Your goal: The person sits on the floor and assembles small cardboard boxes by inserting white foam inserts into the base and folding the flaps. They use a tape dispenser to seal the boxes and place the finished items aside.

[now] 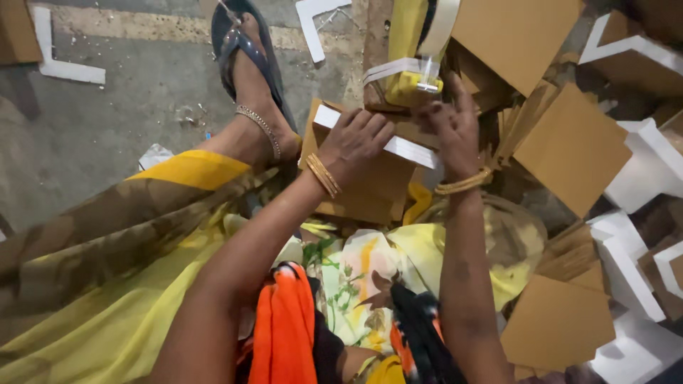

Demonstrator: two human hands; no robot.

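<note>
My left hand (353, 142) presses down on a long white foam strip (407, 149) that lies across a brown cardboard box (359, 192) in front of me. My right hand (455, 131) grips the same strip further right, fingers curled over its top edge. Just beyond the hands stands a yellow tape dispenser (409, 82) with a roll of pale tape (440, 28). Gold bangles sit on both wrists.
My foot in a dark sandal (245, 53) rests on the grey concrete floor (107, 128) to the left. Brown cardboard panels (573, 146) and white foam pieces (640, 174) are piled on the right. Yellow cloth (142, 284) covers my lap.
</note>
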